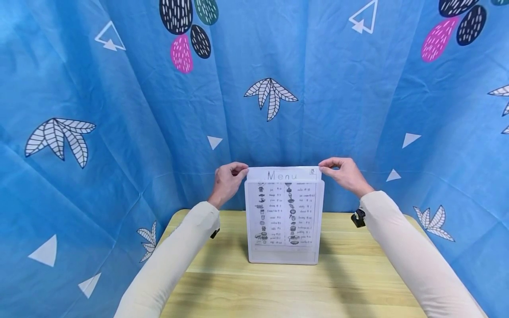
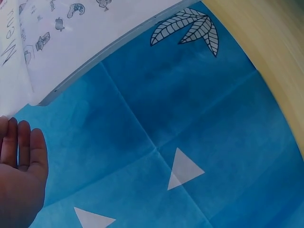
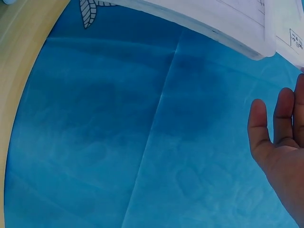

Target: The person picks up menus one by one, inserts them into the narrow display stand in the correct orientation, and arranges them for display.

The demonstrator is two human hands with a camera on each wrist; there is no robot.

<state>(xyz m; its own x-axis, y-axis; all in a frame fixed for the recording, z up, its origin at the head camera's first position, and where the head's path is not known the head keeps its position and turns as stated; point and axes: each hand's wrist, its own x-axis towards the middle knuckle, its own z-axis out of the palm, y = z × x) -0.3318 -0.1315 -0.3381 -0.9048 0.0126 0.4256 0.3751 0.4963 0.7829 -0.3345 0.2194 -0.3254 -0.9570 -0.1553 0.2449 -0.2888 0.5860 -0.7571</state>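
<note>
A menu sheet [image 1: 283, 173] with hand-drawn food pictures and prices sits mostly inside a white-edged clear sign holder [image 1: 284, 255], its top strip with the word "Menu" sticking out above the rim. The holder stands upright on the wooden table. My left hand [image 1: 228, 180] pinches the sheet's top left corner between thumb and fingers. At the top right corner my right hand [image 1: 345, 172] pinches the sheet likewise. In the left wrist view the left hand [image 2: 21, 171] shows beside the paper; the right wrist view cuts off part of the right hand [image 3: 282, 137].
The pale wooden table [image 1: 222, 291] has rounded back corners. A blue patterned curtain [image 1: 270, 141] hangs close behind it and along both sides. Dark straps with small devices, such as the right wrist camera [image 1: 358, 217], sit at both wrists.
</note>
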